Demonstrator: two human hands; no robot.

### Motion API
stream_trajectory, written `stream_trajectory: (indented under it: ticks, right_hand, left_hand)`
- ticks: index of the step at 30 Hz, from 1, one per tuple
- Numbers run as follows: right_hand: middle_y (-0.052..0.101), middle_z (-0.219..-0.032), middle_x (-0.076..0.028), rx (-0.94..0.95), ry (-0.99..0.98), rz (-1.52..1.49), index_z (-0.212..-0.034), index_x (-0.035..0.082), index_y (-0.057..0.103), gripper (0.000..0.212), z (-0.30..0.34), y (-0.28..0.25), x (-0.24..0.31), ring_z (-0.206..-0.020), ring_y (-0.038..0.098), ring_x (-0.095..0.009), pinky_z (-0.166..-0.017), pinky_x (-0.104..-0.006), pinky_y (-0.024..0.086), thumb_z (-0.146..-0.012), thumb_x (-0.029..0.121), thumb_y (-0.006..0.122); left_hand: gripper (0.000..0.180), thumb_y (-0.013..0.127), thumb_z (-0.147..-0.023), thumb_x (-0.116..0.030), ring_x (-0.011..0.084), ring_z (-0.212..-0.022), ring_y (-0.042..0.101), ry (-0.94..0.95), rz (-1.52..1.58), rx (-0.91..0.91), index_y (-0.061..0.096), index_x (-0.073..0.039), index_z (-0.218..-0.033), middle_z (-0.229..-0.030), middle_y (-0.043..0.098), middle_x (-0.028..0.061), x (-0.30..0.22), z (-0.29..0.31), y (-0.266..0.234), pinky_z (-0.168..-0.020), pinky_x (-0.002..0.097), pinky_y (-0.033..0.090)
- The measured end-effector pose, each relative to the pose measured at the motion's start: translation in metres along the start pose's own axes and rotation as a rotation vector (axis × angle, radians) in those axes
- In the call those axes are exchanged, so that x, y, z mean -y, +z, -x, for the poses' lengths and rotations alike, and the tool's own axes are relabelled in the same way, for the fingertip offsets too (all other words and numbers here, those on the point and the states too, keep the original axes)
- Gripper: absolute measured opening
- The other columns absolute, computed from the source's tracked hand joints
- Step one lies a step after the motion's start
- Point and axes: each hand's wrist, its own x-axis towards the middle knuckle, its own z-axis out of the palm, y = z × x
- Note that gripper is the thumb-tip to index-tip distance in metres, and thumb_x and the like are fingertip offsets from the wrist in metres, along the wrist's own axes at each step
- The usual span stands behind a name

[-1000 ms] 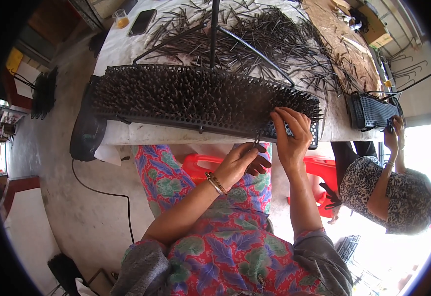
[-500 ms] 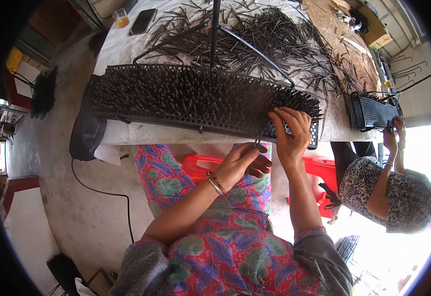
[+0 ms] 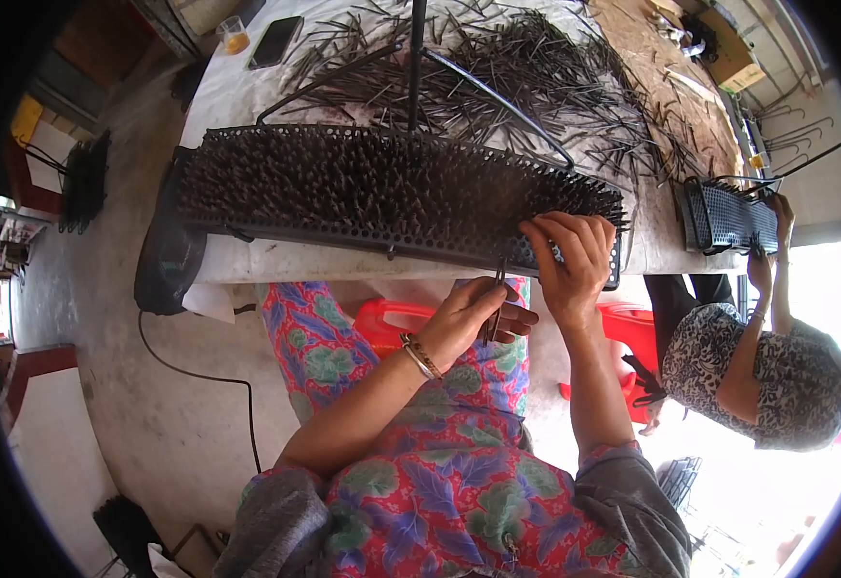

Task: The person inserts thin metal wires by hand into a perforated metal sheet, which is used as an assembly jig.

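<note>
A long, dark perforated panel (image 3: 343, 238), densely filled with upright dark bristle-like strips (image 3: 343, 183), lies along the near edge of the table. My left hand (image 3: 469, 316) is just below that edge, closed, with several thin dark strips (image 3: 495, 308) between thumb and fingers; their upper ends reach the panel's rim. At the panel's right end, my right hand (image 3: 575, 265) rests over the bristles with bent fingers and the thumb at the near rim. What its fingertips grip, if anything, is hidden.
A loose pile of dark strips (image 3: 536, 82) covers the table (image 3: 343, 19) behind a black metal stand (image 3: 418, 77). A phone (image 3: 276, 41) and a cup (image 3: 234, 39) are far left. At right, another person (image 3: 758, 376) handles a smaller perforated panel (image 3: 724, 217).
My hands stay in nearly the same place; the fingers of both have shifted slightly. The other person's hands have moved on the smaller panel, one upward and one to its lower edge.
</note>
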Motion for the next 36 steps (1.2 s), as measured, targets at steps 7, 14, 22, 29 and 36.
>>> stream_trajectory:
  ticks: [7,14,22,29,36]
  right_hand:
    - [0.062,-0.085,-0.003,0.103,-0.026,0.002,-0.082,0.008,0.065,0.018,-0.005,0.001,0.002,-0.071,0.055,-0.021,-0.07,-0.0341,0.038,-0.068,0.01,0.075]
    - [0.06,-0.1,-0.006,0.504,-0.089,-0.411,-0.099,0.007,0.065,0.037,0.009,-0.047,0.02,-0.082,0.057,-0.021,-0.072,-0.0325,0.044,-0.063,0.011,0.073]
    - [0.06,-0.103,-0.004,0.486,-0.375,-0.171,-0.097,0.005,0.067,0.032,0.03,-0.052,0.029,-0.084,0.058,-0.017,-0.073,-0.0308,0.046,-0.065,0.011,0.064]
    - [0.059,-0.102,-0.006,0.419,-0.446,-0.192,-0.096,0.002,0.067,0.036,0.026,-0.06,0.04,-0.088,0.059,-0.02,-0.075,-0.0315,0.048,-0.061,0.01,0.063]
    - [0.059,-0.098,-0.007,0.416,-0.429,-0.203,-0.096,0.0,0.066,0.04,0.031,-0.05,0.054,-0.086,0.059,-0.021,-0.077,-0.0334,0.049,-0.057,0.009,0.061]
  left_hand:
    - [0.028,0.04,-0.098,-0.023,0.0243,-0.094,0.064,0.044,-0.03,-0.023,0.049,-0.002,-0.115,-0.104,0.063,0.0176,0.0,0.002,0.0,-0.074,0.0315,0.053]
    - [0.023,0.046,-0.096,-0.02,0.016,-0.091,0.062,-0.005,0.272,-0.118,0.056,-0.004,-0.109,-0.101,0.063,0.0065,-0.006,0.004,0.003,-0.074,0.0297,0.051]
    - [0.02,0.049,-0.094,-0.016,0.0106,-0.086,0.06,-0.062,0.276,-0.121,0.058,-0.004,-0.107,-0.095,0.063,0.0038,-0.003,0.006,0.008,-0.074,0.0248,0.049]
    - [0.023,0.045,-0.095,-0.024,0.0181,-0.096,0.061,-0.041,0.361,-0.038,0.056,-0.008,-0.108,-0.114,0.061,0.0131,-0.011,0.013,0.004,-0.079,0.0293,0.049]
    - [0.026,0.04,-0.096,-0.023,0.0236,-0.11,0.055,0.008,0.515,-0.029,0.054,-0.004,-0.108,-0.119,0.056,0.0192,-0.01,0.015,0.022,-0.091,0.0326,0.046]
